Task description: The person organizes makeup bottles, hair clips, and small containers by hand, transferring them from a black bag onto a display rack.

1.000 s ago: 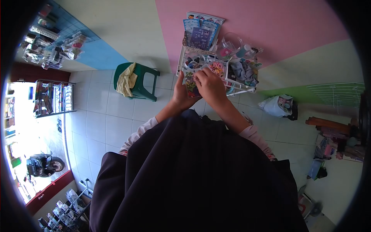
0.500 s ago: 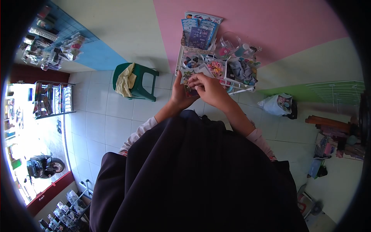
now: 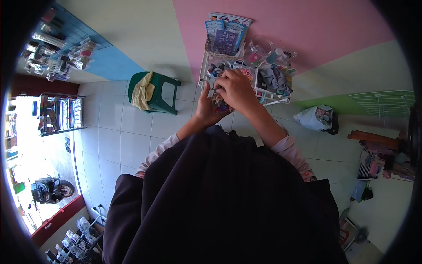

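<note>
My left hand (image 3: 205,110) is closed around a flat, colourful packet (image 3: 220,104) with star-like shapes on it, its thumb upright along the left side. Over the packet's upper part is my right hand (image 3: 238,90), its fingers bent and drawn together. Whatever those fingers pinch is hidden behind them. Just beyond both hands stands a white rack (image 3: 202,70) filled with small goods. Clear tubs of dark beads or hair ties (image 3: 216,69) and pink ones (image 3: 248,74) sit in it, the latter partly covered by my right hand.
Booklets (image 3: 226,42) lean at the rack's back, beside a clear round container (image 3: 261,45). To the left is a green stool (image 3: 165,94) with a yellow cloth (image 3: 143,91) on it. A stuffed plastic bag (image 3: 315,119) rests on the tiled floor to the right.
My right hand has moved up and slightly right, with its fingers now over the packet's upper part. More of the packet's lower part shows. My left hand stays nearly in place.
</note>
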### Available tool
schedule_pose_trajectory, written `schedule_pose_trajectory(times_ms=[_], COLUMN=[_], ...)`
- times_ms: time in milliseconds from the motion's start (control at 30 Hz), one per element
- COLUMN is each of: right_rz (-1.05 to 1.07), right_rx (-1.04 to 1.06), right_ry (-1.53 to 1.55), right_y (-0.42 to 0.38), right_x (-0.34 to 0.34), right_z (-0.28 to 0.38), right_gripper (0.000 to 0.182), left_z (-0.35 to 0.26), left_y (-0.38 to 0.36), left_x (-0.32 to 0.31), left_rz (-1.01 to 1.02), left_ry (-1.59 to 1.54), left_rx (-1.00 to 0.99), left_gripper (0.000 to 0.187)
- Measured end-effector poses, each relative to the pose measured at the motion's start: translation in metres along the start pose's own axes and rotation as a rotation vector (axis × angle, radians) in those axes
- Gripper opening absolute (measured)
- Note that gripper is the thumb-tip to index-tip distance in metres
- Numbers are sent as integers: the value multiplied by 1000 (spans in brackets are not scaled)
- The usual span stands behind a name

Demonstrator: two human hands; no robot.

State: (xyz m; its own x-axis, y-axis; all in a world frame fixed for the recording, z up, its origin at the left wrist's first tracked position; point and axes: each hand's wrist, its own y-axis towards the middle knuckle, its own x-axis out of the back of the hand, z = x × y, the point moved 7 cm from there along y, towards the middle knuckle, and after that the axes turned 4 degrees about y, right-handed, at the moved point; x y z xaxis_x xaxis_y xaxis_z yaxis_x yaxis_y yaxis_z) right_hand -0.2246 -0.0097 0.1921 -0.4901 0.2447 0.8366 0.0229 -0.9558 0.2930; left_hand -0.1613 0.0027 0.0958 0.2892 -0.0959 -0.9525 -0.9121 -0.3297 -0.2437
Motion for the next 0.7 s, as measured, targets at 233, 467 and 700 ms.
schedule_pose_trajectory(times_ms=[233,467,700], right_rz=[-84,-128,-86], right_rx=[57,41,100], right_ry=[23,61,87], right_y=[-9,-9,-24], right_x=[1,5,12], right_z=[4,-2,10], right_gripper=[10,11,8], left_z=[-3,2,-6], left_y=[-3,1,3], left_x=[-2,5,1], left_rz=[-39,-16,18], left_ry=[20,-3,-33], left_rx=[-38,-10,-62], left_gripper=[76,74,72])
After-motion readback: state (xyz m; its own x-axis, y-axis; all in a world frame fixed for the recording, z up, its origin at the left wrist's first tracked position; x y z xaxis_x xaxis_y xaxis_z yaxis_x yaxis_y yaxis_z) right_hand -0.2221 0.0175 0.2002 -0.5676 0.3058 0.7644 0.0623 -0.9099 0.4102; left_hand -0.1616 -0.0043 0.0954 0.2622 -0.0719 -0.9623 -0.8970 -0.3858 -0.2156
